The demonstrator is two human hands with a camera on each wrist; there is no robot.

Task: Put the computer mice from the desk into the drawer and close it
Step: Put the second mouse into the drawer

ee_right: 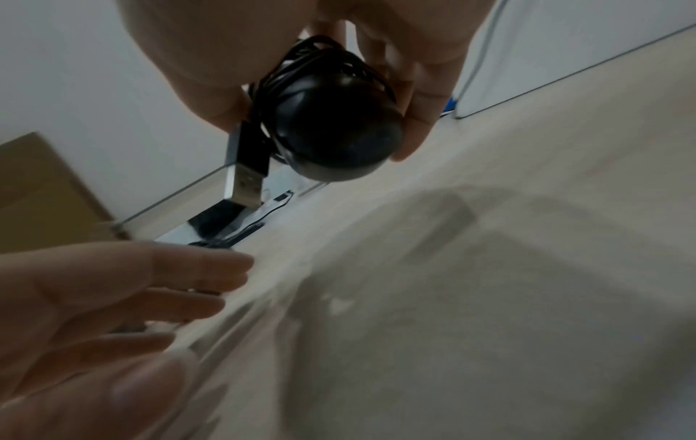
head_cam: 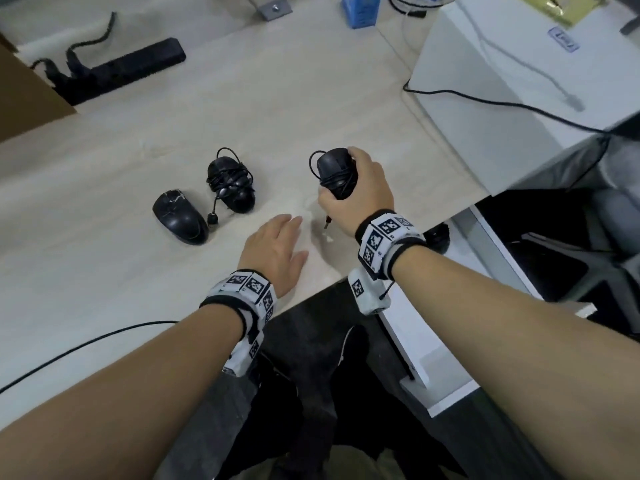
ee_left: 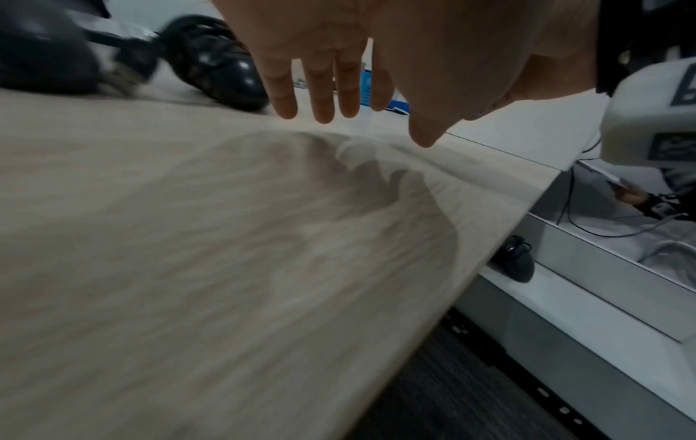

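Observation:
My right hand (head_cam: 360, 188) grips a black wired mouse (head_cam: 336, 173) with its cable wound round it, lifted off the desk; its USB plug (ee_right: 244, 178) dangles below. My left hand (head_cam: 273, 251) hovers flat and open just above the desk near the front edge, holding nothing. Two more black mice lie on the desk to the left: a cable-wrapped mouse (head_cam: 231, 183) and a plain scuffed mouse (head_cam: 180, 216). The white drawer (ee_left: 565, 303) stands open below the desk's right edge, with one black mouse (ee_left: 516, 262) lying inside.
A black power strip (head_cam: 121, 72) lies at the back left beside a brown box (head_cam: 24, 95). A white box (head_cam: 512, 81) with cables across it stands at the right. A blue carton (head_cam: 360, 10) is at the back. A thin black cable (head_cam: 86, 344) crosses the near left desk.

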